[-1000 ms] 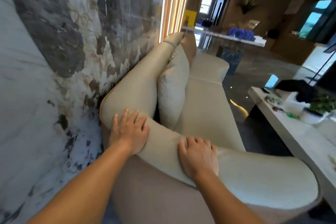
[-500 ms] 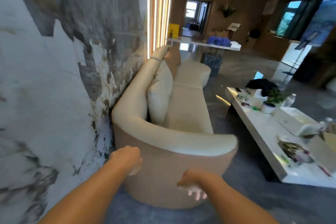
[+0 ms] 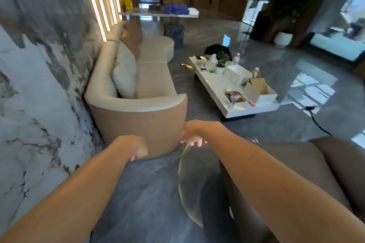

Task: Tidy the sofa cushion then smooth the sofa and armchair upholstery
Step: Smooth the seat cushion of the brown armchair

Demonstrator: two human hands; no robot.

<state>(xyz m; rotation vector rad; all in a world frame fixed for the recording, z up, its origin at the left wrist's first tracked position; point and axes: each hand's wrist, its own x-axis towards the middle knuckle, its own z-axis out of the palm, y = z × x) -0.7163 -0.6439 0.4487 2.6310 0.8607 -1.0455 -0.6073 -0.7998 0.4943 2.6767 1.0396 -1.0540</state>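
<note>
The cushion (image 3: 124,73) sits neatly on the sofa (image 3: 138,92). Both hands, left hand (image 3: 139,149) curled and right hand (image 3: 192,134) loosely open, hold nothing. The brown armchair (image 3: 296,173) (lower right) looks left to smooth.

Daylight from windows (image 3: 353,12) at right glared off the glossy floor (image 3: 314,85); whole frame was motion-blurred, with wide-angle bending at edges.

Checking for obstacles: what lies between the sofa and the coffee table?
In the head view, only bare grey floor separates the sofa from the coffee table; nothing stands in that strip.
</note>
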